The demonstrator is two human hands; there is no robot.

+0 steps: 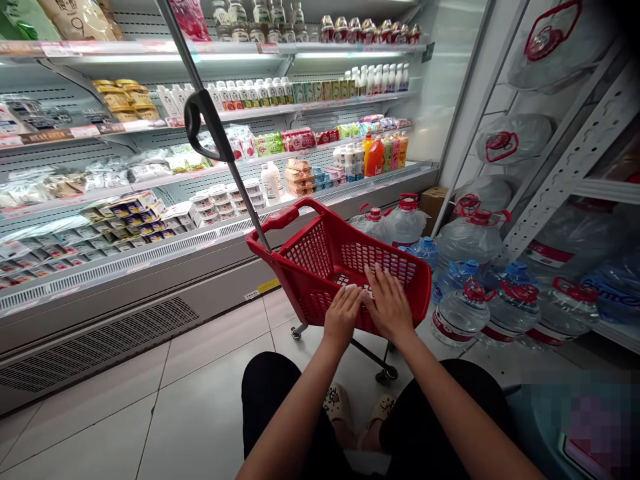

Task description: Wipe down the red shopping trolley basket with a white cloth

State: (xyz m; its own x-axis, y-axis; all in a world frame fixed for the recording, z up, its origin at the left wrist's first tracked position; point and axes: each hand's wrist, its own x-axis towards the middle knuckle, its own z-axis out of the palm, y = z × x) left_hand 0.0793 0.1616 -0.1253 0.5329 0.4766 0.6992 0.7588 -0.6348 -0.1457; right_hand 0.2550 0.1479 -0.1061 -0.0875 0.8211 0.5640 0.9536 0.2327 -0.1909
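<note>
Head view shows our red perforated plastic shopping cart (320, 303) standing between our black-trousered knees (273, 393) and a long grey refrigerated display case (215, 267); pale tiled floor (210, 393) runs off to the left, while transparent red-handled water bottles (460, 320) crowd the right. Our left hand (345, 310), fingers together, and our right hand (389, 300), fingers slightly spread, are both open, palms down, over the cart's near rim; we cannot tell whether they touch it. A black pole handle (219, 127) rises from the cart's left end. White bottles and cartons (257, 92) line the lit shelves.
</note>
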